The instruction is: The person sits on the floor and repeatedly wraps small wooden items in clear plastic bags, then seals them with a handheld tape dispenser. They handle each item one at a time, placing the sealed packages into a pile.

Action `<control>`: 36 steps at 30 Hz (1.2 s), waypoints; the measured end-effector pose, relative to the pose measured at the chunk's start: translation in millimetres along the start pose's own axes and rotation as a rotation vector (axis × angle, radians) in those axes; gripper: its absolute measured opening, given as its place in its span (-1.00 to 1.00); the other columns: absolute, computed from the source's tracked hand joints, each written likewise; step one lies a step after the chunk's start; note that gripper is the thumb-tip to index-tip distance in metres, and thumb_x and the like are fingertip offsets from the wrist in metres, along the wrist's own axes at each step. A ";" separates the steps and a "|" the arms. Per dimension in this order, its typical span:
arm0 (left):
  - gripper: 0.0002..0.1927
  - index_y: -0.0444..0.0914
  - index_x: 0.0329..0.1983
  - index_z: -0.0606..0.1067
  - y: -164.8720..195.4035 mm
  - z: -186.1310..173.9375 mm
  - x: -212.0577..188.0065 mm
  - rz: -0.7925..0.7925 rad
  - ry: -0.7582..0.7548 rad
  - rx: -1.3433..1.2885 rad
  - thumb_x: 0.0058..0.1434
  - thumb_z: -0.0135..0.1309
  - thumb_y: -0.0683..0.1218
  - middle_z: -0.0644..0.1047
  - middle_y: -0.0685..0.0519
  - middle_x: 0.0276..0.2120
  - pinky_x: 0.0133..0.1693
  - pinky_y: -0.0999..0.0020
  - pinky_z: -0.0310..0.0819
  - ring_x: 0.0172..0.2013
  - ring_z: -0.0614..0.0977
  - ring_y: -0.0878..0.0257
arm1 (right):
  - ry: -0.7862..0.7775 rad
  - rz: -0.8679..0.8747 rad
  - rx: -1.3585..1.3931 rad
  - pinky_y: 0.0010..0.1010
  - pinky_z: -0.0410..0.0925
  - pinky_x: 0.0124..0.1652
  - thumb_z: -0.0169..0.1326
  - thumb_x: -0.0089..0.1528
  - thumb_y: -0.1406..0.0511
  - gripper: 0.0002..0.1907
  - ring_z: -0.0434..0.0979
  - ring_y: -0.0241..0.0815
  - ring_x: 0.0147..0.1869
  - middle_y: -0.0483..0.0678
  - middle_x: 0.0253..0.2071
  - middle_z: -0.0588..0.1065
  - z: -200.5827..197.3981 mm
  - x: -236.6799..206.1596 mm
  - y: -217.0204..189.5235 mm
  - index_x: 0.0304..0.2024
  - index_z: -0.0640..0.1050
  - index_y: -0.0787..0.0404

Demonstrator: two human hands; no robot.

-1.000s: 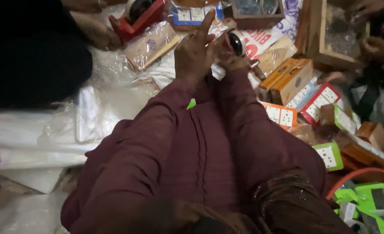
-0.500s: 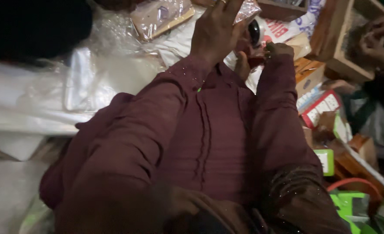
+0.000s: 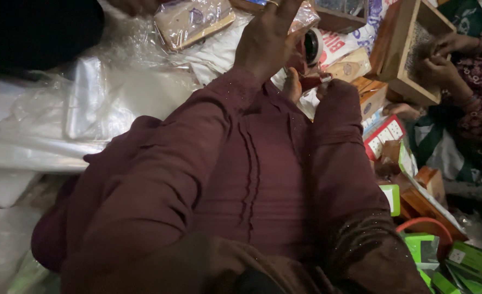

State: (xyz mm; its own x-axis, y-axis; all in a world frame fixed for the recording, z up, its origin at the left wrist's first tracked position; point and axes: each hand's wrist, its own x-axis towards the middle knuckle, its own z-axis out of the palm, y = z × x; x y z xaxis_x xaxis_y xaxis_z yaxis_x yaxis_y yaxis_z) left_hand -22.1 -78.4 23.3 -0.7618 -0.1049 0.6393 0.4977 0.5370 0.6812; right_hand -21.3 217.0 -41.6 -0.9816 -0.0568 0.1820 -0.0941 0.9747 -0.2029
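Tape roll [image 3: 312, 47] sits behind left hand [image 3: 265, 41], small cartons [image 3: 385, 133] alongside.

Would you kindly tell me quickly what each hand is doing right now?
Left hand: open, fingers spread, holding nothing visible.
Right hand: mostly hidden behind the sleeve, near a tape roll; cannot tell.

There is only one view, from a camera worn on the person's head. It looks steeply down and forward, very near the person's own maroon sleeves [image 3: 252, 163], which fill the middle of the frame. The left hand [image 3: 265, 38] lies at the top edge, and small cartons [image 3: 385, 133] lie to the right.
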 end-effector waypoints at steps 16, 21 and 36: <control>-0.01 0.07 0.60 -0.11 17.6 4.3 -0.4 -0.035 -0.109 -0.013 0.36 0.32 -0.08 0.53 -0.10 -0.24 -0.27 0.14 0.58 -0.29 0.66 0.04 | -0.282 0.038 1.431 -0.46 0.47 -0.25 0.19 0.36 0.40 -0.83 0.55 -0.30 -0.28 -0.14 -0.28 0.59 -77.6 61.8 -91.7 0.01 0.57 0.29; 0.09 0.20 0.62 -0.13 26.9 3.9 -3.4 0.117 -0.074 0.029 0.23 0.24 -0.22 0.56 0.03 -0.31 -0.19 0.13 0.60 -0.29 0.66 0.07 | -0.026 0.106 1.114 -0.48 0.23 -0.55 0.29 0.23 0.29 -0.77 0.39 -0.36 -0.58 -0.14 -0.58 0.50 -65.6 60.7 -118.2 -0.41 0.57 0.31; 0.08 0.19 0.54 -0.02 16.2 -15.2 15.1 -0.080 -0.057 -0.173 0.12 0.39 -0.17 0.63 -0.14 -0.10 -0.21 0.22 0.70 -0.24 0.75 0.04 | -0.342 0.195 1.528 -0.47 0.17 -0.50 0.21 0.33 0.05 -0.63 0.29 -0.33 -0.54 -0.15 -0.51 0.44 -39.5 47.8 -126.7 -0.37 0.55 0.19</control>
State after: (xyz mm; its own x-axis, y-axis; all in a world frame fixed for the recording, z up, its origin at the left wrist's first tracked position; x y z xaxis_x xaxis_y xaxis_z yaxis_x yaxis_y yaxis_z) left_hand -19.2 -84.0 49.4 -0.8217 -0.0912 0.5625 0.4947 0.3760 0.7835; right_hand -49.8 99.3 30.8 -0.9678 -0.2120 -0.1359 0.1687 -0.1453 -0.9749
